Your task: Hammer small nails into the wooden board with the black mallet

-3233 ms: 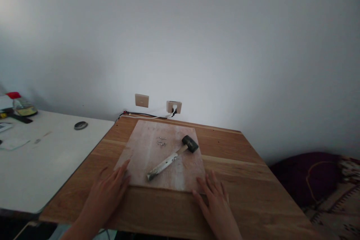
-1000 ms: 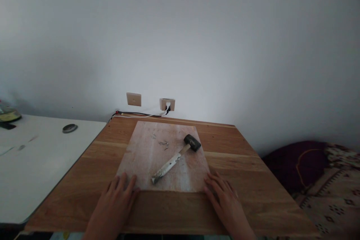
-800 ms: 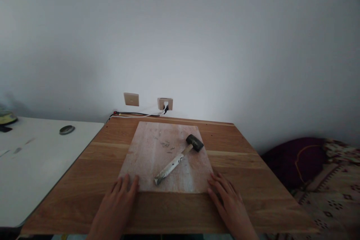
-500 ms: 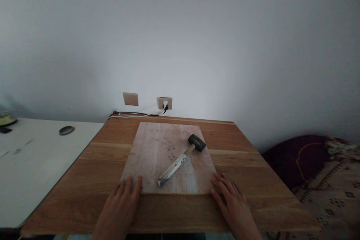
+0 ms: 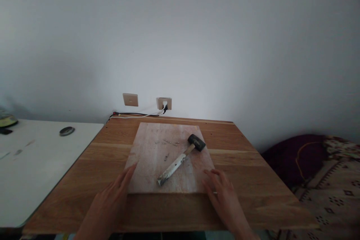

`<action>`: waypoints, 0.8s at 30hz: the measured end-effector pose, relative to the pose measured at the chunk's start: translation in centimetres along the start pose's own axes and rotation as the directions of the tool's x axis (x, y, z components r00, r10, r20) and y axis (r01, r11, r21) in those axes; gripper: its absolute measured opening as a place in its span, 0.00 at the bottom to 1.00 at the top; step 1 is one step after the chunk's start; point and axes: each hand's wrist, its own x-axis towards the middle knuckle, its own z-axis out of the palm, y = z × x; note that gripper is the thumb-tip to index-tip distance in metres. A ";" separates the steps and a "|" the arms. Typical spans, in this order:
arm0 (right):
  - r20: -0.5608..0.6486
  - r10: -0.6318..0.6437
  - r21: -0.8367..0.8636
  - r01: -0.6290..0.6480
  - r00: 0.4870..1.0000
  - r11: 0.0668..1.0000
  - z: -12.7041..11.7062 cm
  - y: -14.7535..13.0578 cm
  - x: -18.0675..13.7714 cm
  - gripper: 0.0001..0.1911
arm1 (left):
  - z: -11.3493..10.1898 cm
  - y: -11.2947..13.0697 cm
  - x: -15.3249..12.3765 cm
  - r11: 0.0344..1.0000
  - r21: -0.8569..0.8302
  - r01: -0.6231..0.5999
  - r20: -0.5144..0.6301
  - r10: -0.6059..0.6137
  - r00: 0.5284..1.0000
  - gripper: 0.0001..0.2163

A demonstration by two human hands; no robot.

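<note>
Across the board (image 5: 147, 170), right of its middle, lies the mallet (image 5: 179, 159), slanting with its dark head toward the far right edge and its handle end toward the near edge. Its blocky head, rubber by the look of it, is probably the heavy end; the handle, bare wood near the head and chipped white lower down, should feel stiff and is best gripped on the white part. Slim metal pieces (image 5: 166, 156), too small to identify surely, lie scattered left of the mallet on the board; they look light, hard and liable to roll, suiting a fingertip pinch. The board itself is flat, square-cornered and chalky pink, likely rigid. At its near left corner, the left hand (image 5: 111, 195) is loosely spread, grasping nothing; at its near right corner, the right hand (image 5: 222, 192) curls slightly, and whether it holds the small pale glint (image 5: 215, 192) there cannot be told.
</note>
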 end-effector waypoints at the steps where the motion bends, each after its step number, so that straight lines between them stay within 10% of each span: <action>1: 0.012 -0.001 0.071 0.001 1.000 0.998 0.0 -1.4 0.7 0.17 | -0.2 0.3 0.4 0.999 -0.016 -0.038 -0.014 0.038 0.999 0.34; 9: 0.296 -0.051 0.291 -0.039 0.954 0.956 2.1 -8.2 5.9 0.24 | -2.1 5.2 5.3 0.959 -0.174 -0.224 -0.094 0.210 0.973 0.17; 24: -0.060 0.182 0.452 -0.136 0.982 0.882 1.6 -5.0 4.1 0.18 | 0.0 14.0 9.5 0.975 -0.071 -0.209 -0.064 0.205 0.977 0.11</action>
